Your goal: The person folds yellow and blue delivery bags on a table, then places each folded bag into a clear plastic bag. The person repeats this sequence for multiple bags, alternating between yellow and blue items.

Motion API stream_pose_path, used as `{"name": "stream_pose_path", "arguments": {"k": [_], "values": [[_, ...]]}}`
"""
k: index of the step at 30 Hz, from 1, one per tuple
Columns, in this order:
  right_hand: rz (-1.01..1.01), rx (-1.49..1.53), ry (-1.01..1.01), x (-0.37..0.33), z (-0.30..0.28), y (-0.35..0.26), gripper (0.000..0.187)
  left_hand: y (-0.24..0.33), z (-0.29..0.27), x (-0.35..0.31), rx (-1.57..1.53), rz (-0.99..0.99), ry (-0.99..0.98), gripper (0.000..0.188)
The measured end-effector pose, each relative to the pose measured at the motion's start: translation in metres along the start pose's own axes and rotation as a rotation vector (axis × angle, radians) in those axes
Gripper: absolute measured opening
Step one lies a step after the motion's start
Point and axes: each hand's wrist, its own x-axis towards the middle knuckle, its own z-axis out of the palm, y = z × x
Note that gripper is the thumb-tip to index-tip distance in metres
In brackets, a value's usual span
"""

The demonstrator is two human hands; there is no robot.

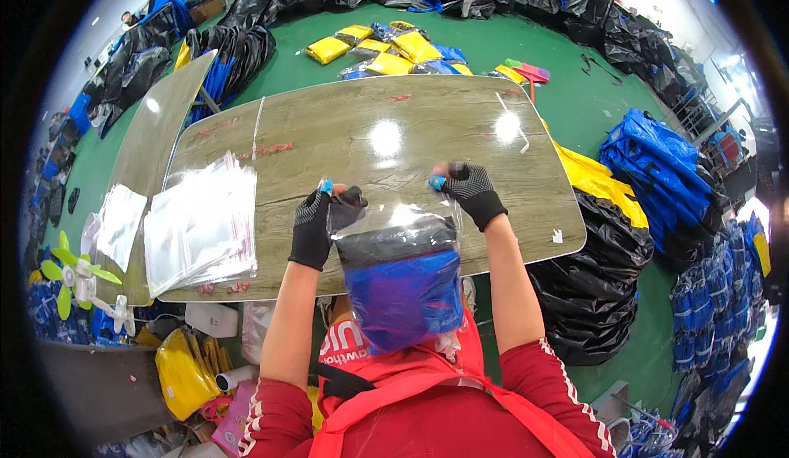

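Note:
A clear plastic bag [403,218] hangs in front of my body, with a folded blue and black sheet-like item [403,289] inside it. My left hand [316,226], in a black dotted glove with a blue fingertip cover, is closed on the bag's upper left edge. At the upper right corner of the bag, my right hand [472,191] is closed too, gloved the same way; its fingertips are partly blurred. The lower part of the bag rests against my red apron [460,359]. Beneath both hands lies the wood-patterned tabletop [329,129].
A stack of flat clear bags [205,228] lies on the table's left. Packed yellow and blue bundles [394,51] sit on the green floor beyond. Black and yellow sheeting [592,277] and a blue pile [657,178] stand right. A small green fan [78,277] is at left.

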Motion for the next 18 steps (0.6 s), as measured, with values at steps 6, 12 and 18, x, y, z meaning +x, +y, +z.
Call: {"name": "stream_pose_path", "arguments": {"k": [6, 12, 18], "values": [[-1.124, -0.824, 0.17, -0.006, 0.058, -0.058, 0.028, -0.001, 0.006, -0.001, -0.206, -0.035, -0.052, 0.047], [-0.899, -0.995, -0.331, -0.002, 0.09, -0.105, 0.012, 0.021, 0.01, -0.015, -0.031, 0.106, -0.126, 0.03], [-0.941, -1.218, -0.639, 0.013, 0.078, -0.124, 0.015, 0.04, 0.012, -0.021, 0.415, 0.209, -0.205, 0.028]]}}
